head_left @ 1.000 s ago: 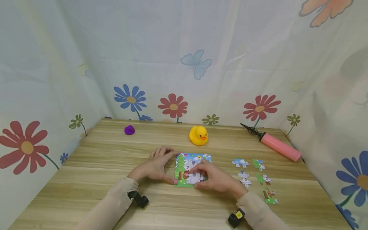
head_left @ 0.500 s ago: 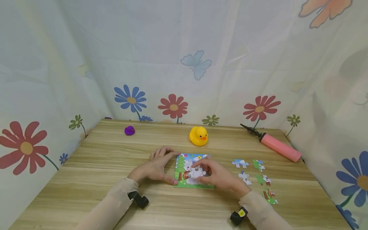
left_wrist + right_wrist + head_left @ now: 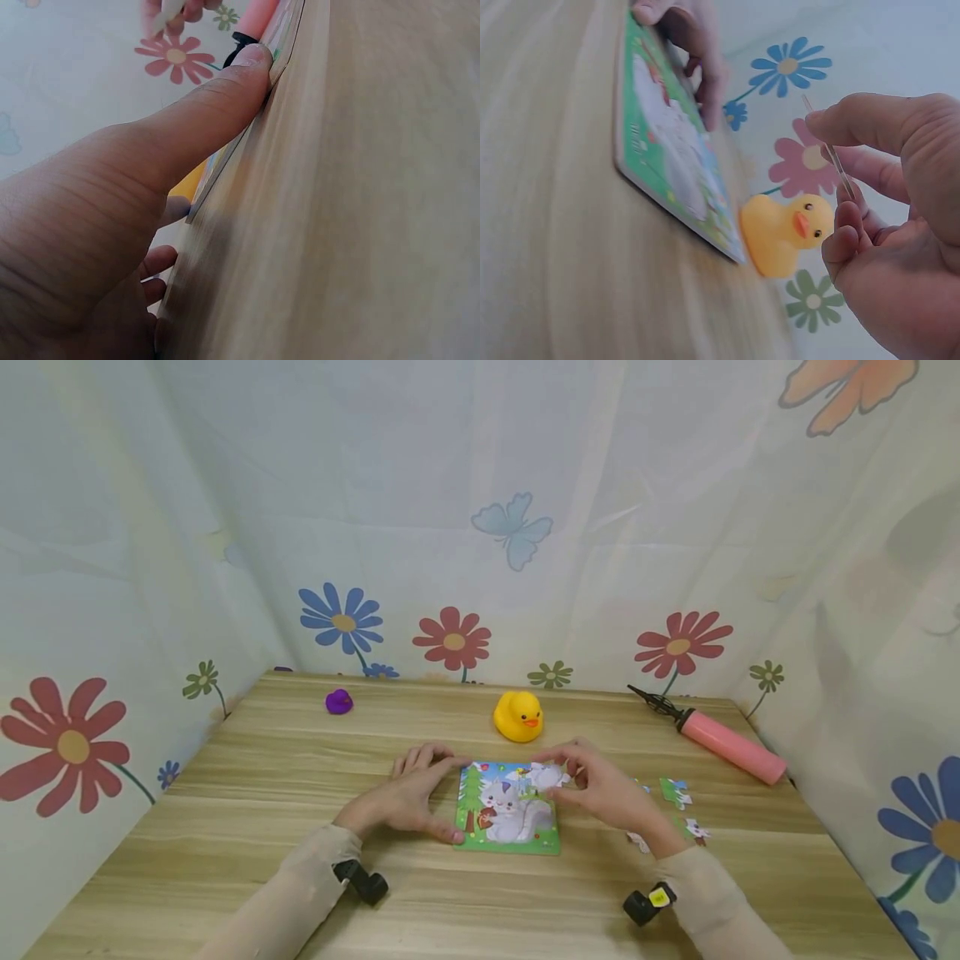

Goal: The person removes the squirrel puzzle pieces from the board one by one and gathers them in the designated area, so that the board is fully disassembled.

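Puzzle board (image 3: 508, 814) at frame centre on the table (image 3: 225, 810), left hand (image 3: 405, 797) against its left edge, right hand (image 3: 607, 793) at its upper right corner. Rubber duck (image 3: 517, 716) behind; loose pieces (image 3: 675, 793) right; pump (image 3: 723, 745) far right; purple toy (image 3: 338, 701) upper left.

Bright, even, soft light; faint shadows; blurred wrist views.

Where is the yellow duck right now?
In the head view, the yellow duck stands on the table just beyond the puzzle board, between the purple toy and pink pump.
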`<action>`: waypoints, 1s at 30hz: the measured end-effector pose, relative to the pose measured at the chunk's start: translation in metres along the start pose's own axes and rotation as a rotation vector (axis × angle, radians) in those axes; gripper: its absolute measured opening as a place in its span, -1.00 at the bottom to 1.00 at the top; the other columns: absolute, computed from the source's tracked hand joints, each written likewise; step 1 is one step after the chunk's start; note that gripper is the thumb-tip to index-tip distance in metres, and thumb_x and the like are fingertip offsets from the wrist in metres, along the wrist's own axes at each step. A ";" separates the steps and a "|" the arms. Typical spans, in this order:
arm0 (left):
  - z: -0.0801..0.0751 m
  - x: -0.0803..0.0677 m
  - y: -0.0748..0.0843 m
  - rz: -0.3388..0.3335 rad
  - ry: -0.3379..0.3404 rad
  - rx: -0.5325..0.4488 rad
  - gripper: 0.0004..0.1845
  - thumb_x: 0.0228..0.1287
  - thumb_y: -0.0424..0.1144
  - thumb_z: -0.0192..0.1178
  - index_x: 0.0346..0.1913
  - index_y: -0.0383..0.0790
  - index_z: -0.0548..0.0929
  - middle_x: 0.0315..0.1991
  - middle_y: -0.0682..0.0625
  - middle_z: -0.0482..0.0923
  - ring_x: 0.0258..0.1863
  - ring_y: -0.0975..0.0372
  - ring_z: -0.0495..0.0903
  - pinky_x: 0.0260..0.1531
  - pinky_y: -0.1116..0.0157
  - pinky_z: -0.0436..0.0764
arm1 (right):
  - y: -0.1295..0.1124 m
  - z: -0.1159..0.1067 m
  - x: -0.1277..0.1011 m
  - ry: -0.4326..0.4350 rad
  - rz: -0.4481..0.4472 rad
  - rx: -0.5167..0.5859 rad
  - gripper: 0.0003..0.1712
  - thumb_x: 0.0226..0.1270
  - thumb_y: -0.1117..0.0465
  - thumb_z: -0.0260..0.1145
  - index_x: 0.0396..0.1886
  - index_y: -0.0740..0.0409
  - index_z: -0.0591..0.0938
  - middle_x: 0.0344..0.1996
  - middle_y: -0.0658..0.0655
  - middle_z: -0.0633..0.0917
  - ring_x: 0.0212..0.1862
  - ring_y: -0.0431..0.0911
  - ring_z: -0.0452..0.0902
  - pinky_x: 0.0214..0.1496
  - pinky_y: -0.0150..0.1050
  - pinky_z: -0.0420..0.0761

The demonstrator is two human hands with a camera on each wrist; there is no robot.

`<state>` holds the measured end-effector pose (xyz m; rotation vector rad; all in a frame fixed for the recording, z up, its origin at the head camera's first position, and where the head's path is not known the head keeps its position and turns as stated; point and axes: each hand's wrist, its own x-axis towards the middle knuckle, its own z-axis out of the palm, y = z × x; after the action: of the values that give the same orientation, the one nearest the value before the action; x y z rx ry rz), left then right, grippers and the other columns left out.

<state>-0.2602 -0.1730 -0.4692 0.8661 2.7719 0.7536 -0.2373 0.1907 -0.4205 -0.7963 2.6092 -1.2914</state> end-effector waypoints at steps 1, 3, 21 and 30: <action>0.000 0.000 0.000 -0.002 -0.003 -0.004 0.33 -0.10 0.50 0.68 0.74 0.13 0.34 0.66 -0.15 0.14 0.57 -0.12 0.10 0.48 -0.27 0.08 | 0.000 -0.004 -0.002 0.013 -0.003 0.000 -0.51 0.52 0.15 0.57 0.39 -0.10 0.73 0.01 0.10 0.53 -0.07 0.06 0.43 -0.12 -0.23 0.47; 0.001 0.000 0.001 -0.003 -0.005 -0.008 0.32 -0.10 0.50 0.68 0.74 0.14 0.34 0.66 -0.14 0.14 0.57 -0.12 0.10 0.49 -0.28 0.07 | -0.002 -0.011 -0.005 0.040 -0.008 0.001 -0.52 0.52 0.19 0.56 0.38 -0.08 0.74 0.00 0.13 0.54 -0.09 0.08 0.42 -0.13 -0.24 0.46; -0.001 -0.002 0.001 -0.002 -0.005 -0.010 0.33 -0.10 0.48 0.69 0.75 0.12 0.33 0.67 -0.17 0.14 0.57 -0.15 0.09 0.48 -0.28 0.07 | 0.020 -0.054 -0.043 0.140 0.032 -0.019 -0.48 0.55 0.23 0.52 0.44 0.01 0.68 0.01 0.15 0.58 -0.18 0.00 0.43 -0.19 -0.26 0.51; 0.000 -0.001 0.001 -0.003 -0.002 0.003 0.34 -0.11 0.51 0.67 0.75 0.14 0.33 0.67 -0.15 0.14 0.58 -0.13 0.10 0.48 -0.27 0.09 | 0.036 -0.062 -0.067 0.145 0.048 -0.018 -0.48 0.55 0.18 0.54 0.44 0.04 0.69 -0.07 0.13 0.57 -0.20 -0.06 0.42 -0.19 -0.28 0.50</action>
<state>-0.2594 -0.1731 -0.4688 0.8632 2.7727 0.7479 -0.2151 0.2858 -0.4174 -0.6621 2.7370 -1.3625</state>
